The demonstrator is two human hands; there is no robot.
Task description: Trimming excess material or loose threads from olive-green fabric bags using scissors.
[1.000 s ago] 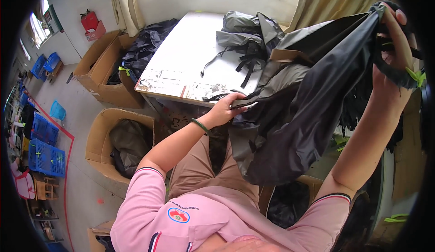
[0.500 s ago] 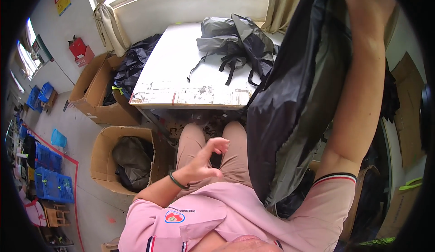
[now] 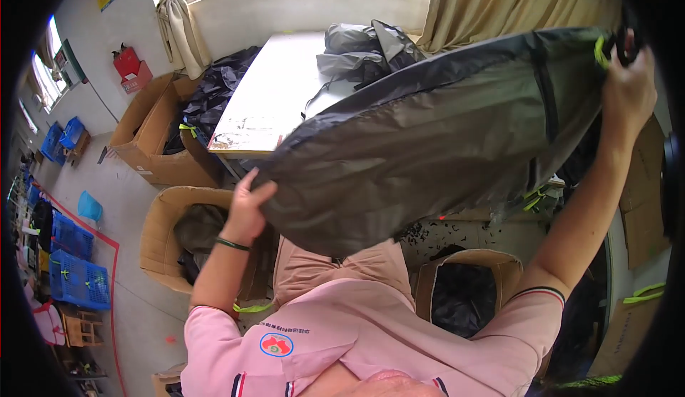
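Note:
A large dark grey, shiny fabric piece (image 3: 428,140) is stretched across in front of me, over my lap and the front of the table. It has a dark edge along its top, a black strip down its right part and a yellow-green loop at its right end. My left hand (image 3: 250,203) grips its lower left end. High at the right, my right hand (image 3: 631,76) is closed round the other end, beside the loop. Behind it on the white table (image 3: 253,104) lies a heap of grey and black fabric (image 3: 349,44), partly covered.
Cardboard boxes with dark fabric stand at the table's left (image 3: 160,161), by my left elbow (image 3: 160,236) and by my right side (image 3: 424,290). Dark scraps (image 3: 464,234) litter the floor under the table. Blue crates (image 3: 78,279) stand far left.
The fabric piece has swung from hanging steeply at the right to lying stretched across. My left hand, free before, has moved left and taken its end. My right hand has come down and outward.

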